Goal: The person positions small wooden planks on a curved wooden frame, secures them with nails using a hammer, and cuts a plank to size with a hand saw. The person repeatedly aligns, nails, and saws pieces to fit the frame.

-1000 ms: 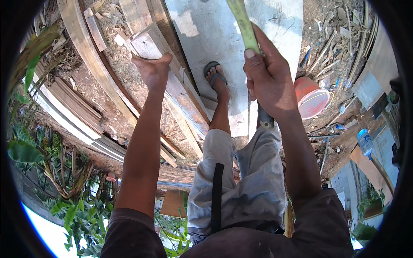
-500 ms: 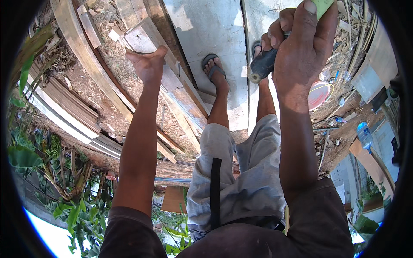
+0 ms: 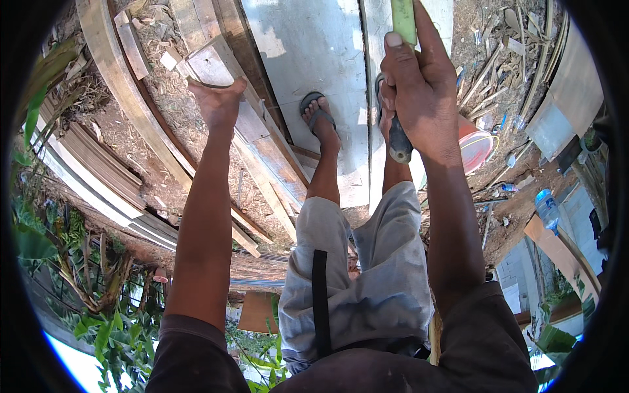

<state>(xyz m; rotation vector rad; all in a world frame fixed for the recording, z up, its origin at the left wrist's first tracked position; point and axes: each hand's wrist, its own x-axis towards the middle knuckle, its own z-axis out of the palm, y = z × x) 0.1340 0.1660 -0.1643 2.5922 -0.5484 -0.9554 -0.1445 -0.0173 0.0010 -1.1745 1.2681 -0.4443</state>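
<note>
My left hand (image 3: 217, 105) is on a long pale wooden beam (image 3: 267, 147), its thumb along the right side and its fingers at the left, partly hidden. In my raised right hand (image 3: 426, 98) is a tool with a rounded black handle (image 3: 400, 144) and a flat light-green part (image 3: 404, 23), which runs past the upper edge of the view. My right thumb lies against the green part, and the other fingers close round the tool. Its far end is out of view, so its kind cannot be made out. The tool is held apart from the beam.
My sandalled feet (image 3: 319, 114) stand on a large grey board (image 3: 304, 39). Long planks (image 3: 121, 92) and wood shavings lie at the left. To the right are a red bucket (image 3: 477, 149), a blue plastic bottle (image 3: 547, 208) and scattered wood scraps.
My right hand has come left and slightly lower with the tool, which has turned so that its handle hangs more upright. The left hand keeps its place on the beam.
</note>
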